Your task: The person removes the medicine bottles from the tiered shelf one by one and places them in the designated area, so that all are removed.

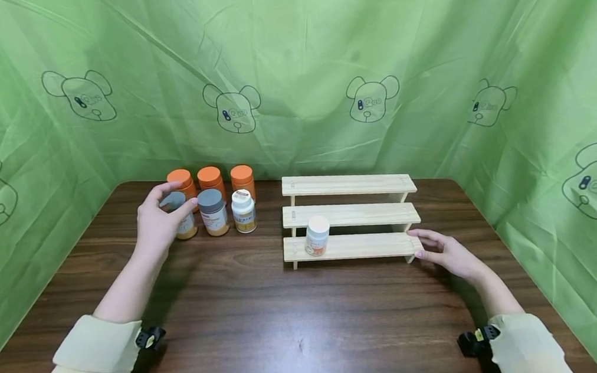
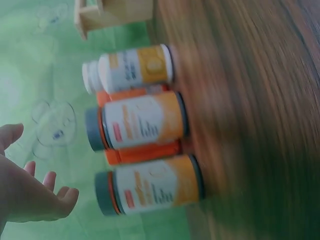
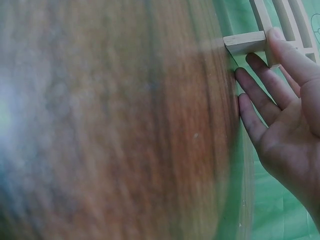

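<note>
My left hand (image 1: pixel 158 217) is over the nearest-left bottle with a grey lid (image 1: pixel 185 223), thumb and fingers spread to either side of the lid. In the left wrist view its fingers are apart from that bottle (image 2: pixel 155 186). To its right stand a second grey-lidded bottle (image 1: pixel 213 216) and a white-lidded bottle with a yellow label (image 1: pixel 245 215). My right hand (image 1: pixel 451 254) is at the right end of the wooden three-tier rack (image 1: pixel 359 245), thumb and fingertips touching the lowest board's end, its fingers fairly straight in the right wrist view.
Several orange-lidded bottles (image 1: pixel 210 179) stand in a row behind the front bottles. A small white bottle (image 1: pixel 317 236) stands on the rack's lowest tier, near the left end. Green cloth (image 1: pixel 300 80) with drawn bear heads hangs around the dark wooden table (image 1: pixel 289 323).
</note>
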`<state>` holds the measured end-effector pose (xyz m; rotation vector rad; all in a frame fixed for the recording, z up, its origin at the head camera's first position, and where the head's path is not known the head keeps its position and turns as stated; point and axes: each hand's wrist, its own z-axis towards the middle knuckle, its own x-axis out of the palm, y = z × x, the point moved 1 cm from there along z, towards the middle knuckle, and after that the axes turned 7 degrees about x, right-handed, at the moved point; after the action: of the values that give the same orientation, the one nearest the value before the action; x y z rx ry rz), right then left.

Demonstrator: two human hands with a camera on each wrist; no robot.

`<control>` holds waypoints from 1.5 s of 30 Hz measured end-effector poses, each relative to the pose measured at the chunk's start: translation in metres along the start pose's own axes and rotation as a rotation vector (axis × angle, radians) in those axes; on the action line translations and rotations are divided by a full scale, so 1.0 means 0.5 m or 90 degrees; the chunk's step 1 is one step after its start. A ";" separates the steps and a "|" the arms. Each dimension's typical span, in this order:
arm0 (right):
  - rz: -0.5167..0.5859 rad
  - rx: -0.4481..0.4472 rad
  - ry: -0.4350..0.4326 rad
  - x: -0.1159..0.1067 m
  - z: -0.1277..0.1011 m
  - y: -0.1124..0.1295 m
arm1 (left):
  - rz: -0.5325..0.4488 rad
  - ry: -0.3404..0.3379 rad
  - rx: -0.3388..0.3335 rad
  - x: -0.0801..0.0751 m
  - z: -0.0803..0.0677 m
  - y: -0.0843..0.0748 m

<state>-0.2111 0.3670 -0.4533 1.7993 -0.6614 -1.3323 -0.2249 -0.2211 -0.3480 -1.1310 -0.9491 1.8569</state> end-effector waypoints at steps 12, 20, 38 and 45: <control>-0.001 0.006 0.001 0.002 -0.001 0.001 | -0.090 0.041 0.073 0.046 -0.028 -0.073; 0.000 0.005 -0.005 -0.001 -0.001 0.001 | -0.117 0.075 0.123 0.083 -0.053 -0.143; -0.012 0.015 -0.011 0.001 -0.002 0.005 | -0.146 0.275 0.171 0.186 -0.072 -0.155; -0.009 0.012 -0.007 0.001 -0.001 0.006 | -0.181 0.336 0.171 0.224 -0.084 -0.152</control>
<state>-0.2104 0.3648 -0.4511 1.8158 -0.6713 -1.3506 -0.2066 -0.0811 -0.3368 -1.1656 -0.5072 1.3137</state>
